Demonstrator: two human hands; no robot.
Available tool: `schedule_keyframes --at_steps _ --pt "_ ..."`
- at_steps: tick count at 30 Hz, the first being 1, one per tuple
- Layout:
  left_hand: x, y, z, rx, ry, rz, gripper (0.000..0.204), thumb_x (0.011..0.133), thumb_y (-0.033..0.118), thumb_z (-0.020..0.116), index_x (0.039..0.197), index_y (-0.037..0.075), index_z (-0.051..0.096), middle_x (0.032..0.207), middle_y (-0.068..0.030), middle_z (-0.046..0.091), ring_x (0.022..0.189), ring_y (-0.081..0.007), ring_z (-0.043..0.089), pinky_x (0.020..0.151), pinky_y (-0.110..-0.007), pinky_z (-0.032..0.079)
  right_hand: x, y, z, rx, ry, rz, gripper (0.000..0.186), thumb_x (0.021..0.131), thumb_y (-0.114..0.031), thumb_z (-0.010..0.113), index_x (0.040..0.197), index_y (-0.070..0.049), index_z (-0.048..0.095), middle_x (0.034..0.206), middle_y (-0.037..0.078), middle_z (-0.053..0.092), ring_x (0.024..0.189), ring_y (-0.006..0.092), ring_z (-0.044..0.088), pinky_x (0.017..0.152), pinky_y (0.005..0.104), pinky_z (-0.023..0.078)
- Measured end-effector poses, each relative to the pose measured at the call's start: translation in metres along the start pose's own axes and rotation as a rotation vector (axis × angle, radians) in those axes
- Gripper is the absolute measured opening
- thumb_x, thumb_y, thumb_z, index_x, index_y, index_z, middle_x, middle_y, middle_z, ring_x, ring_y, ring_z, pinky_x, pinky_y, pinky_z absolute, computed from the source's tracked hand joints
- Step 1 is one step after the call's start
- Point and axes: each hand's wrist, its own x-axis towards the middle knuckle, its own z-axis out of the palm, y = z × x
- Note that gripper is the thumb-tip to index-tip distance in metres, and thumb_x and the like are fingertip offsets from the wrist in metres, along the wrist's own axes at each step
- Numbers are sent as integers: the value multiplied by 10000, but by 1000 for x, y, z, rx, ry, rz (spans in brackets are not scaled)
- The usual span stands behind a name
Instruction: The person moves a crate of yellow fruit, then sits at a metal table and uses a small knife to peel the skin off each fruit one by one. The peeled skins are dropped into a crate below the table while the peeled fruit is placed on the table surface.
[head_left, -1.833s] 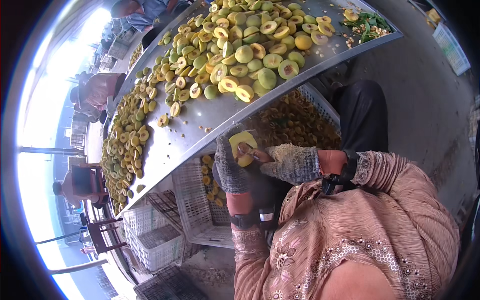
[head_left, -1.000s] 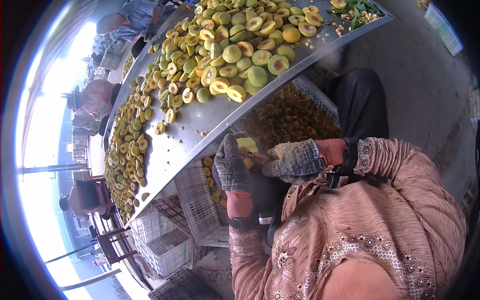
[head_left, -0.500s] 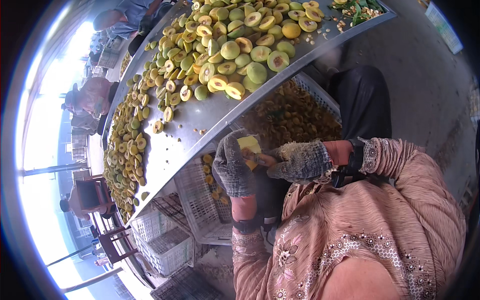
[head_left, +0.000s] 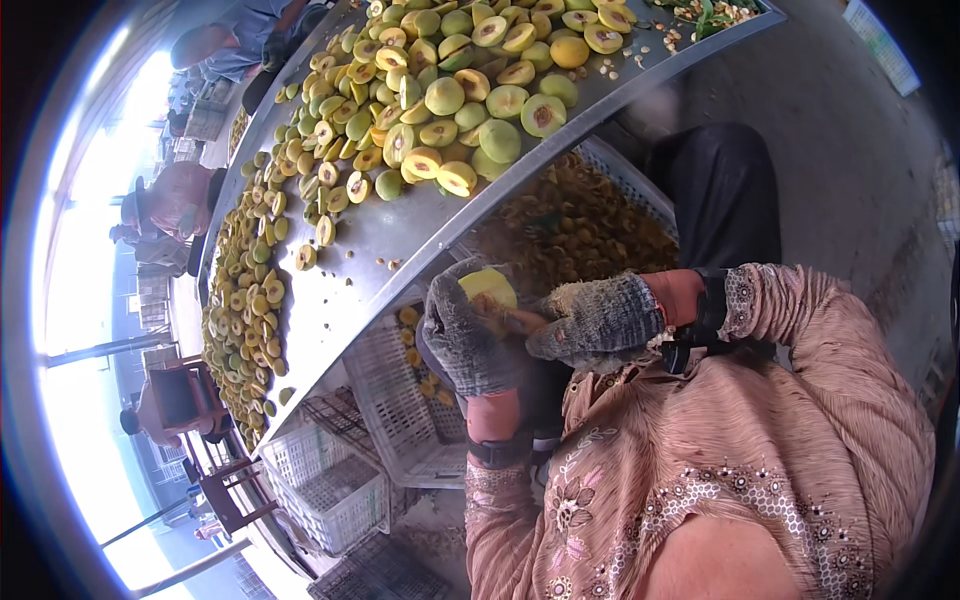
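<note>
My left hand (head_left: 466, 335), in a grey knit glove, is closed around a yellow-green peach half (head_left: 489, 286) below the table's near edge. My right hand (head_left: 592, 318), in a similar worn glove dusted with pale bits, is closed on a short brownish tool (head_left: 524, 321). The tool's inner end meets the peach half; its tip is hidden there, and its exact kind is unclear. Many halved yellow-green peaches (head_left: 444, 96) lie heaped on the metal table (head_left: 335, 290) beyond my hands, some with cut faces up.
Under the table edge, a crate (head_left: 632, 180) holds many brownish-yellow pieces. A white plastic crate (head_left: 395, 400) with a few yellow pieces stands left of my knees. Another white crate (head_left: 320, 470) is at lower left. Leaves and pale pits (head_left: 715, 15) lie on the far corner. Other people sit across the table.
The peach half has turned slightly in my left hand, and my right hand has shifted a little left with the tool. The table appears slightly further up and left in view.
</note>
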Motion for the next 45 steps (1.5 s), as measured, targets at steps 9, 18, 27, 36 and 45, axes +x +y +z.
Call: schedule_keyframes --at_steps 9,18,27,36,45 --pt "3 0 6 105 24 89 512 1018 435 412 992 3 687 894 -93 686 791 -178 632 737 -293 496 2 0 1 -27 39 3 267 1011 -344 476 1074 -135 630 624 -61 515 457 54 472 383 242 337" --pt "15 -2 -9 -851 -403 -245 585 976 502 461 1108 -47 615 984 -160 669 836 -265 650 776 -368 536 16 26 -17 129 -133 -134 257 995 -208 506 1219 -93 559 655 10 565 495 100 551 418 271 405" --pt "10 -13 7 -5 -114 201 457 974 411 517 1053 -22 641 955 -118 661 857 -201 628 763 -316 508 6 19 -7 -781 152 -760 286 948 -229 536 1173 -54 555 832 124 623 739 177 637 624 354 514" --pt "9 -14 1 -68 -148 76 417 958 390 558 1010 -11 664 921 -90 667 820 -164 605 759 -290 486 -12 6 -11 -76 12 -177 264 985 -283 494 1085 -47 556 837 107 592 682 189 590 596 325 503" --pt "-2 -5 18 -199 -75 143 459 983 421 498 1061 -9 638 974 -108 656 864 -191 616 778 -293 504 14 34 -18 -991 382 -739 301 998 -305 469 1086 -26 540 655 161 590 549 329 586 528 408 488"
